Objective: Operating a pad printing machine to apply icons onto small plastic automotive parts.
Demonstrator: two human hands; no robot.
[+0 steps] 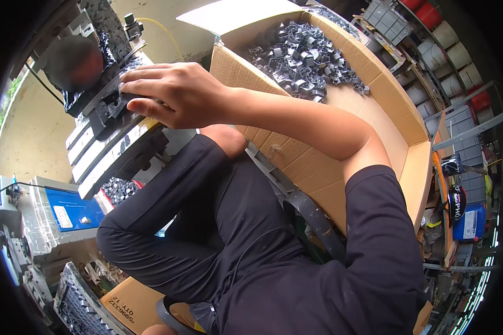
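My right arm reaches across from the right, and my right hand [170, 95] is over the slotted metal machine bed [98, 162] at the upper left. Its fingers are stretched toward a dark metal fixture [109, 109], the thumb held apart below them. Fingertips meet or hover just over the fixture; which one I cannot tell. The space under the palm is hidden. Nothing shows in the hand. My left hand is not in view. Beyond the arm stands a large open cardboard box [374, 61] with a heap of small dark and grey metal clips [304, 56].
A smaller container of similar small parts [117, 190] sits below the machine bed. A white and blue cabinet [67, 209] stands left. A dark curved metal bar [313, 218] runs beside the box. Another cardboard box [131, 304] lies low left. Grey crates [385, 22] and shelving fill the right.
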